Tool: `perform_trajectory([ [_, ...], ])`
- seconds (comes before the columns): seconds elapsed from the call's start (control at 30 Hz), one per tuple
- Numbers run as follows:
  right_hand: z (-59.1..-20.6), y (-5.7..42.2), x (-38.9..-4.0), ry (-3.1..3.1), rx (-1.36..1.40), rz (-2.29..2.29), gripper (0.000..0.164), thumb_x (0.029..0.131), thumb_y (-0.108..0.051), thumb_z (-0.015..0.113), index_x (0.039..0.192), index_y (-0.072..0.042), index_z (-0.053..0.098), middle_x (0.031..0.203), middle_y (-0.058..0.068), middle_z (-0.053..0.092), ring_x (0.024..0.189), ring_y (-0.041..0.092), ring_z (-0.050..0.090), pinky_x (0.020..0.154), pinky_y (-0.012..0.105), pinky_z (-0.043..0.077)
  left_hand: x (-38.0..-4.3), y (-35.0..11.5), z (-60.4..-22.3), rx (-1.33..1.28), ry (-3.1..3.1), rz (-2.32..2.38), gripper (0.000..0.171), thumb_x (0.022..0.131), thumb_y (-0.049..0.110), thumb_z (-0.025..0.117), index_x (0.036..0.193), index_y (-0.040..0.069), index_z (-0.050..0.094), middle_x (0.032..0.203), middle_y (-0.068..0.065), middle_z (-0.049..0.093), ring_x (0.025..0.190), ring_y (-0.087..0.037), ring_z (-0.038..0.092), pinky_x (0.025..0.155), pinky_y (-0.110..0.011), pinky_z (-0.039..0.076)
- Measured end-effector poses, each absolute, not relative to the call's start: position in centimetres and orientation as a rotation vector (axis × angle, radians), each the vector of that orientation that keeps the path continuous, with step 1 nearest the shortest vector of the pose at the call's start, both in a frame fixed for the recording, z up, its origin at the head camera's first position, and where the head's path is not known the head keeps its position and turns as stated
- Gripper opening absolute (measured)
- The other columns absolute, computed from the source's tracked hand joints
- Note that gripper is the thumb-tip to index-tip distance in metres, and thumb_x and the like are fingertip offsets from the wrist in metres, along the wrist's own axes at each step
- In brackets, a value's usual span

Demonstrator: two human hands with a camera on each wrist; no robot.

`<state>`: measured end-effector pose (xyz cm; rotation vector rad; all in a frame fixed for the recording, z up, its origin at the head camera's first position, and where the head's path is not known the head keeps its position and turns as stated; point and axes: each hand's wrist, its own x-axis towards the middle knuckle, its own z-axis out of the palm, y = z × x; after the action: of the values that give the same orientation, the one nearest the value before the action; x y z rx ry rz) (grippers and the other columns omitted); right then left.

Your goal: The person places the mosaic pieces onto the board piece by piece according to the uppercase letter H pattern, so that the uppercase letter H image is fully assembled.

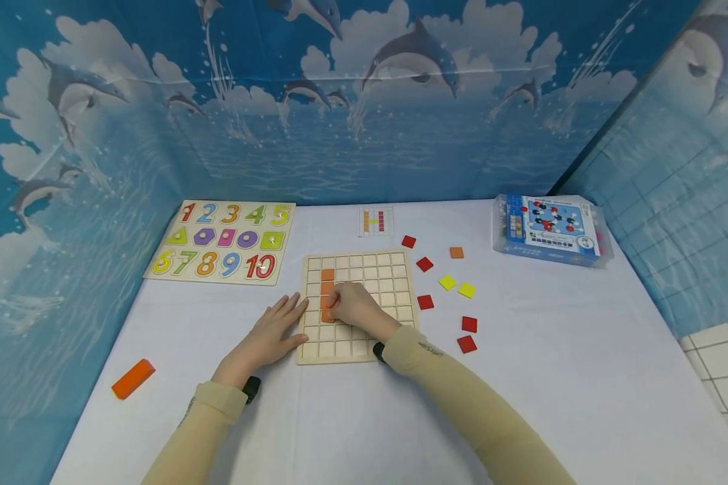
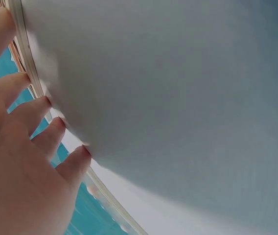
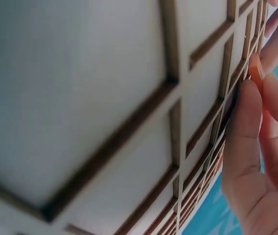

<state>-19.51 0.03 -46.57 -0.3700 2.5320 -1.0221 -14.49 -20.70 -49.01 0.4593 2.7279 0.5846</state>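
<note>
A wooden grid board (image 1: 364, 353) lies on the white table with a column of orange square tiles (image 1: 327, 275) in its left part. My right hand (image 1: 356, 307) is over that column. Between thumb and finger it pinches an orange tile (image 3: 256, 68), tilted close over the grid in the right wrist view. Spread out flat, my left hand (image 1: 273, 335) rests at the board's left edge, its thumb and fingertips (image 2: 83, 151) touching the side. The right hand hides part of the column in the head view.
Loose red tiles (image 1: 425, 302), yellow tiles (image 1: 447, 282) and one orange tile (image 1: 456, 252) lie right of the board. Behind it is a pattern card (image 1: 376, 221). A number puzzle (image 1: 218, 240) sits back left, a boxed kit (image 1: 552, 229) back right, an orange block (image 1: 133, 378) front left.
</note>
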Motion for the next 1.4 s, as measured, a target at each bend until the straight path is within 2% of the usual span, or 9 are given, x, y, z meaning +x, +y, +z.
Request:
perform_trajectory([
  [0.3,-46.4,-0.4,-19.5,2.536,-0.378,-0.960,0.009,0.085,-0.008,0.075,0.083,-0.009,0.066,0.086,0.004,0.064,0.071,0.013,0.053,0.059,0.020,0.041,-14.4,-20.6,-48.5,0.472,2.733,0.591,0.074,0.095,0.031,0.065,0.155,0.008,0.029,0.163,-0.018,0.019,0.151,-0.041,0.013,0.122,-0.061,0.013],
  [0.5,-46.4,-0.6,-19.5,2.554,-0.392,-0.928,0.010,0.086,-0.007,0.074,0.081,-0.009,0.065,0.083,0.003,0.063,0.070,0.014,0.053,0.059,0.020,0.041,-14.5,-20.6,-48.4,0.472,2.738,0.584,0.074,0.095,0.031,0.065,0.155,0.008,0.030,0.163,-0.018,0.020,0.151,-0.040,0.014,0.122,-0.061,0.014],
  [0.77,-46.8,-1.0,-19.4,2.626,-0.492,-0.816,0.013,0.087,-0.003,0.070,0.078,-0.010,0.066,0.083,0.003,0.065,0.073,0.013,0.054,0.065,0.023,0.047,-14.5,-20.7,-48.7,0.480,2.736,0.589,0.074,0.095,0.031,0.065,0.155,0.008,0.029,0.163,-0.018,0.019,0.151,-0.041,0.013,0.121,-0.063,0.014],
  [1.0,-46.6,-0.7,-19.2,2.577,-0.464,-0.887,0.006,0.087,-0.006,0.071,0.084,-0.008,0.067,0.084,0.003,0.065,0.072,0.014,0.055,0.063,0.024,0.046,-14.3,-20.6,-48.5,0.459,2.722,0.591,0.072,0.096,0.030,0.064,0.155,0.007,0.029,0.163,-0.019,0.020,0.151,-0.042,0.014,0.121,-0.063,0.014],
  [1.2,-45.9,1.9,-19.3,2.537,-0.381,-1.070,0.006,0.086,-0.013,0.072,0.089,-0.009,0.068,0.081,0.000,0.064,0.069,0.013,0.056,0.061,0.022,0.046,-14.2,-20.7,-48.7,0.458,2.731,0.600,0.073,0.095,0.030,0.065,0.155,0.008,0.029,0.163,-0.018,0.020,0.151,-0.041,0.013,0.122,-0.061,0.013],
  [1.4,-44.7,7.2,-20.9,2.527,-0.194,-1.175,0.019,0.089,-0.021,0.071,0.105,-0.009,0.069,0.095,0.004,0.067,0.081,0.018,0.060,0.070,0.026,0.048,-14.4,-20.6,-48.8,0.461,2.726,0.608,0.074,0.095,0.031,0.065,0.156,0.009,0.028,0.164,-0.016,0.019,0.152,-0.040,0.012,0.122,-0.060,0.012],
])
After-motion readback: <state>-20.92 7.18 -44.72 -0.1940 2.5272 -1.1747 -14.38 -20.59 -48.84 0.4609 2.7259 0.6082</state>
